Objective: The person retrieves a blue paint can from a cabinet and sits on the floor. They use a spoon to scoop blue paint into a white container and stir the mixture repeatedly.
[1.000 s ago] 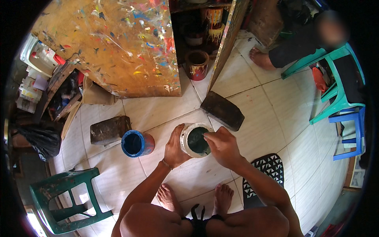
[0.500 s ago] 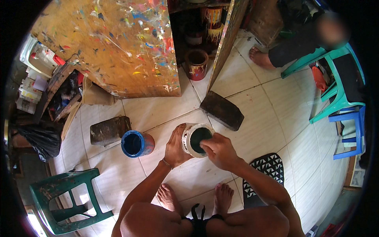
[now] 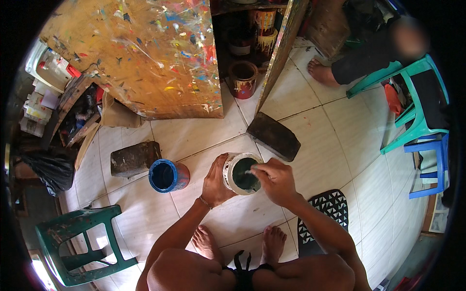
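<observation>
My left hand [image 3: 217, 182] is wrapped round the side of a white paint-smeared can [image 3: 229, 184], which is tipped a little so its mouth shows. Dark green paint [image 3: 245, 177] lies inside. Over the can's right rim, my right hand [image 3: 276, 180] is closed in a pinch on a thin greyish stirrer [image 3: 249, 171]; only its short upper part shows, and the rest is hidden by the paint or my fingers. Left of my left hand stands a can with a blue-coated rim [image 3: 154, 177], dark blue inside and reddish on its outer side.
Dark blocks lie on the tiled floor, one [image 3: 135, 159] behind the blue-rimmed can, another [image 3: 274, 136] beyond the white can. A paint-spattered cabinet [image 3: 145, 63] stands open ahead, with a red can [image 3: 242, 82]. A green stool [image 3: 82, 228] is at left; a person's foot [image 3: 320, 72] is at far right.
My right hand has shifted slightly within its place at the can's mouth, moving a little right, and the tip of the stirrer now shows. My left hand keeps its hold on the can.
</observation>
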The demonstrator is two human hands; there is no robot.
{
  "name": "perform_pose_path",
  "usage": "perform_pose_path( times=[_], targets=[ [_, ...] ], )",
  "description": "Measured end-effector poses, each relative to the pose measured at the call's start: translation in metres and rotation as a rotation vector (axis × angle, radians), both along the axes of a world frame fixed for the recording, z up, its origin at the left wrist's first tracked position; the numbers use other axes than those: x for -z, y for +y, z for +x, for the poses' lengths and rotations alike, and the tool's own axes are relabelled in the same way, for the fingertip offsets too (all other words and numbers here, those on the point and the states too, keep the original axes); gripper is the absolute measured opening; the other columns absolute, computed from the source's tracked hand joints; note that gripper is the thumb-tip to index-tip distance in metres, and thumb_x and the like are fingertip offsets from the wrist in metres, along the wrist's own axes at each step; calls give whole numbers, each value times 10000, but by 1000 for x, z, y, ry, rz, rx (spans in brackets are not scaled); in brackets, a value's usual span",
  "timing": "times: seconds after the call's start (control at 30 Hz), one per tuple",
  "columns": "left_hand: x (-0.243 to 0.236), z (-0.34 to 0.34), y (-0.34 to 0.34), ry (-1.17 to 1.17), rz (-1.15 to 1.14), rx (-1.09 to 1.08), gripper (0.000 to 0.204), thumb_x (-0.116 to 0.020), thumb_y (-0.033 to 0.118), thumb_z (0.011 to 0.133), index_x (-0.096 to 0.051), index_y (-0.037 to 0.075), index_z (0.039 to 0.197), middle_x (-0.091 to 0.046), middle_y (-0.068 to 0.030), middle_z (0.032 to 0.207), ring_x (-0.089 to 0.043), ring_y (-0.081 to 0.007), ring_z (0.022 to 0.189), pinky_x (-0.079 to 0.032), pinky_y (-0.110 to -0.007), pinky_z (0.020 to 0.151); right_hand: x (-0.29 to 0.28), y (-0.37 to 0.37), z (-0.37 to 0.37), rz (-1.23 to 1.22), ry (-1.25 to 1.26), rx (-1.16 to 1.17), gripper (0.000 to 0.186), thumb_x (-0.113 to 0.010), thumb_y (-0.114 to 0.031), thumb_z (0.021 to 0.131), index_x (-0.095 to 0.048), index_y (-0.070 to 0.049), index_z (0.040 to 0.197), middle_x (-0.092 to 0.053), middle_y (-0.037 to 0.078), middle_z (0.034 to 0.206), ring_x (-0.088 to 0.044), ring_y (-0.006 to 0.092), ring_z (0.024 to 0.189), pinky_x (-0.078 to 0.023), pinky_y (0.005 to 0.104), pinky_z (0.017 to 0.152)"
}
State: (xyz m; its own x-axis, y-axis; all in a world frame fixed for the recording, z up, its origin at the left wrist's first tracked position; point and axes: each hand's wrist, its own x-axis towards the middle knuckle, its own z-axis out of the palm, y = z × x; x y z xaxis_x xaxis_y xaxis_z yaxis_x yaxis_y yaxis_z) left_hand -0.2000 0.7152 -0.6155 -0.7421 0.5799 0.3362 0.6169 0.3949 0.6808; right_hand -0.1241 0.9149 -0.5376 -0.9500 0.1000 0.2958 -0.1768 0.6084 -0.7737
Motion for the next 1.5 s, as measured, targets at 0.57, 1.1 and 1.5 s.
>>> perform_pose_path(
  times=[0.57, 1.1, 1.5],
  targets=[
    [2, 1, -1, -2, -47, -10, 1147, -987, 364, 576, -365, -45, 1448, -553, -242, 1385, -594, -400, 1249, -524, -438, 1044, 0, 0, 1, 40, -92, -132, 117, -732, -77, 853, -745, -27, 958, -702, 143, 818, -653, 335, 769, -540, 410, 702],
    [0, -1, 0, -22, -30, -5, 1158, -989, 374, 569, -362, -22, 1458, -536, -238, 1405, -584, -392, 1268, -524, -434, 1047, -1, 3, 2, 72, 15, 14, 160, -739, -59, 851, -751, -26, 1007, -709, 147, 867, -651, 336, 798, -535, 430, 709],
    [3, 0, -3, -41, -31, 3, 1158, -979, 371, 576, -359, -27, 1469, -526, -245, 1418, -563, -416, 1284, -505, -451, 1065, 0, 2, 3, -2, 1, 51, 105, -751, -60, 845, -747, -36, 948, -696, 152, 853, -642, 330, 765, -536, 424, 697]
  ],
)
